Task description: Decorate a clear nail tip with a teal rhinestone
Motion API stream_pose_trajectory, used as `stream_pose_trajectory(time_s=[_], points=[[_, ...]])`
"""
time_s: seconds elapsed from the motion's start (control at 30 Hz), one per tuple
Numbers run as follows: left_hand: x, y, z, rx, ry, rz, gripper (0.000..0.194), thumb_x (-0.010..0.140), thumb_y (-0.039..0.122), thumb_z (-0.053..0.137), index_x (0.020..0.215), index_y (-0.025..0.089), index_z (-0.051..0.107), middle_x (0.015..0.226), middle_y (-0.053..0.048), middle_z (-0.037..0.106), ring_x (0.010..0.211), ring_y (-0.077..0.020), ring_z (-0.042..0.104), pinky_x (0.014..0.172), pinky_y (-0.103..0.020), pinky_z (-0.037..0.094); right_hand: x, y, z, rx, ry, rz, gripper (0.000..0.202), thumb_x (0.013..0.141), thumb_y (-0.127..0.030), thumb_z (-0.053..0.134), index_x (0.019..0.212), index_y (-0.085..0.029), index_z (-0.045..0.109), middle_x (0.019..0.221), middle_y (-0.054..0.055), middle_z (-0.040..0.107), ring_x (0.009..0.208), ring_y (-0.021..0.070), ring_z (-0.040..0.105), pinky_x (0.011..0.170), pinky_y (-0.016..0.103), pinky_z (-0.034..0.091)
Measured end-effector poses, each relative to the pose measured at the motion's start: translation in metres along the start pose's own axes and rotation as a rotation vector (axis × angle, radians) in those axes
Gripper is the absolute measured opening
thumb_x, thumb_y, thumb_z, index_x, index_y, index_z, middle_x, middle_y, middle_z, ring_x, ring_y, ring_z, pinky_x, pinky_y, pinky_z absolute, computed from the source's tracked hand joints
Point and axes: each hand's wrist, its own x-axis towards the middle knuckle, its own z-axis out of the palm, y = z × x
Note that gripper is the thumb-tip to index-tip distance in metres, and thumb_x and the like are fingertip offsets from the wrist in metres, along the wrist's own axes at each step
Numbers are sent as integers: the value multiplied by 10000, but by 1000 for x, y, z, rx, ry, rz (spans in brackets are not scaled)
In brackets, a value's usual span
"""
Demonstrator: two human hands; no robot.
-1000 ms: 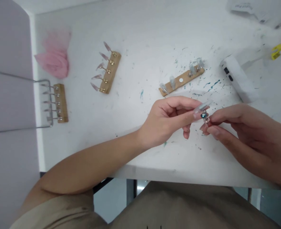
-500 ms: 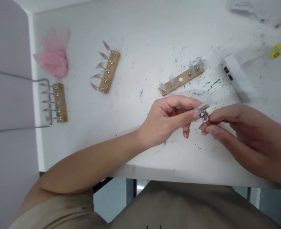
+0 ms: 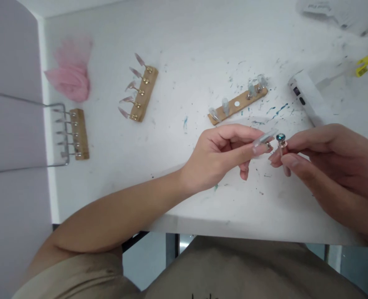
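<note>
Now the left hand pinches a clear nail tip, its long axis pointing right toward the small metal peg pinched upright by the right hand, just beside, not touching.

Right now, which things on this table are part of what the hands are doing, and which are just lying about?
In use:
left hand pinching a clear nail tip
right hand holding a teal-capped metal peg

Lying about:
wooden holder with clear tips
wooden holder with pink tips
wooden holder with bare pegs
pink cloth
white device
</note>
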Motion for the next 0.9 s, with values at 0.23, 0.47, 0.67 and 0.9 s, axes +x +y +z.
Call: stream_pose_trajectory(time_s=[0.23,0.47,0.67,0.9], points=[[-1,-1,-1,43,16,-5,374,787,315,1293,1012,270,997,920,43,956,546,-78,740,555,-207,718,4,-6,5,58,38,107,307,1426,-446,816,1414,-155,916,1325,31,871,1174,-32,883,1137,-2,723],[0,-2,1,18,-7,25,339,806,240,1274,1014,296,1012,945,53,965,537,-60,706,537,-191,694,-19,15,-9,161,100,294,739,1278,-815,967,1527,-126,871,1266,137,774,1326,137,828,1248,241,827],[4,-1,3,-8,-25,10,344,796,227,1276,998,263,999,920,40,962,608,-83,778,546,-163,684,-25,24,-15,155,84,298,748,1275,-842,953,1558,-154,880,1280,135,770,1378,154,824,1265,251,831],[4,0,3,78,-14,-7,406,828,422,1277,1015,248,962,936,9,956,714,-147,865,574,-224,724,2,3,0,0,-53,-44,210,1446,-365,751,1458,-195,872,1328,-11,856,1254,-64,866,1189,-53,690]])
